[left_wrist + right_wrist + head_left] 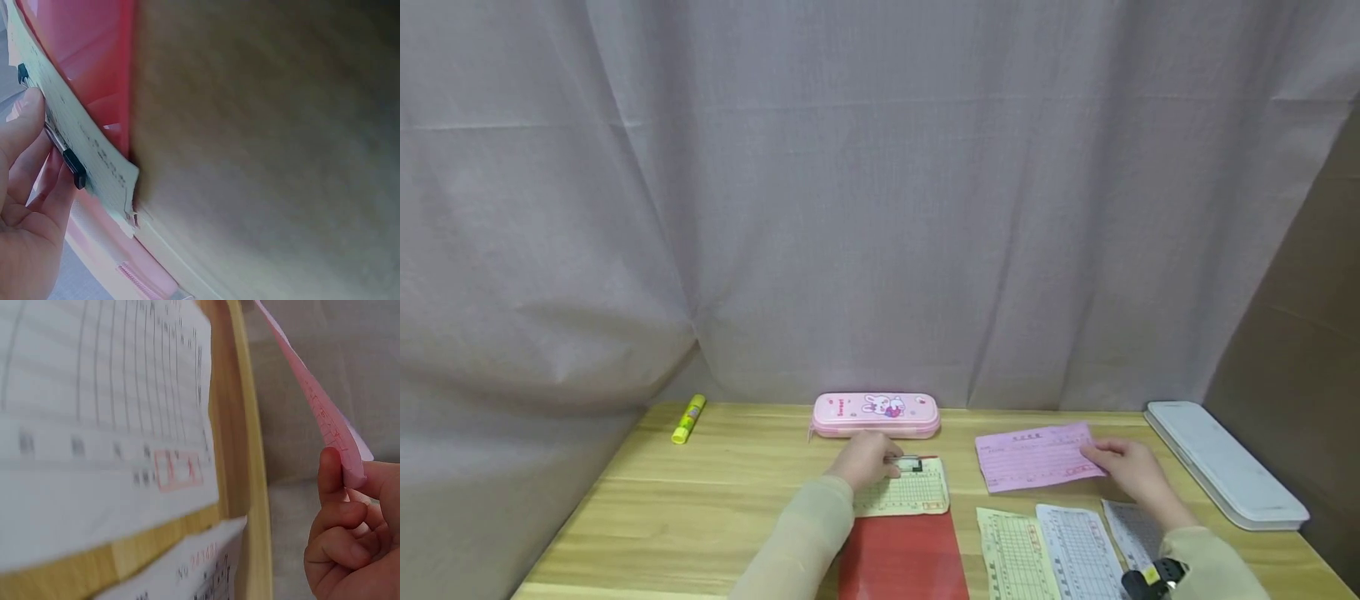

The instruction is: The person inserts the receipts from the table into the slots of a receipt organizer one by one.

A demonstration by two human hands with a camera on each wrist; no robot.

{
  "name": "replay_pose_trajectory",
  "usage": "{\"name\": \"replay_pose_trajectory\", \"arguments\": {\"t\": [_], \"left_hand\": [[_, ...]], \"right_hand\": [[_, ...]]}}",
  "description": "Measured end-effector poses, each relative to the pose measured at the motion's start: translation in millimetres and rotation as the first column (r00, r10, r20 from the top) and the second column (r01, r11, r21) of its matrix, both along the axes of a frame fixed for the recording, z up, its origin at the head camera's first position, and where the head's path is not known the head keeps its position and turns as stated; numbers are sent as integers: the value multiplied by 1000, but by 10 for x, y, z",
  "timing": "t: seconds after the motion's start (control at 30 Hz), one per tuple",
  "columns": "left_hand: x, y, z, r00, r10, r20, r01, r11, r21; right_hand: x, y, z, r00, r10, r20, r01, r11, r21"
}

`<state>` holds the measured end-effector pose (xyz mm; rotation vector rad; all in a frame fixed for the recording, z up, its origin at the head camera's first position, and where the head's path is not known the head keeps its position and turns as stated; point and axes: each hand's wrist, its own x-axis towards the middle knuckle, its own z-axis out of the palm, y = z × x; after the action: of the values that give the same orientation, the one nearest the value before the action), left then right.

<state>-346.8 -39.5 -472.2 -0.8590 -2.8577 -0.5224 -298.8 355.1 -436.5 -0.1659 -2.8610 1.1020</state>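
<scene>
My left hand (867,463) is at the top of a red clipboard (904,554). Its thumb and fingers pinch the metal clip (57,139), which has black ends. Under the clip lies a pale green form (917,496) printed with a grid; the hand covers part of it. To the right, my right hand (1131,473) pinches a pink slip (1036,457) by its right edge, between thumb and fingers. In the right wrist view the slip stands nearly edge-on, its held end bent.
A pink pencil case (876,415) lies behind the clipboard. Near the right hand are a green form (1018,554), a white form (1078,550) and another white form (1131,529). A white flat case (1225,462) sits far right, a yellow glue stick (688,419) back left.
</scene>
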Motion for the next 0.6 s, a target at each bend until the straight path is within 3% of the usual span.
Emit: {"name": "replay_pose_trajectory", "arguments": {"t": [0.37, 0.6], "left_hand": [[7, 3, -13, 1000, 24, 17, -24, 1000, -2], [4, 13, 0, 1000, 19, 18, -19, 1000, 9]], "right_hand": [[92, -282, 92, 999, 17, 50, -14, 999, -45], [139, -435, 74, 998, 14, 63, -7, 995, -97]]}}
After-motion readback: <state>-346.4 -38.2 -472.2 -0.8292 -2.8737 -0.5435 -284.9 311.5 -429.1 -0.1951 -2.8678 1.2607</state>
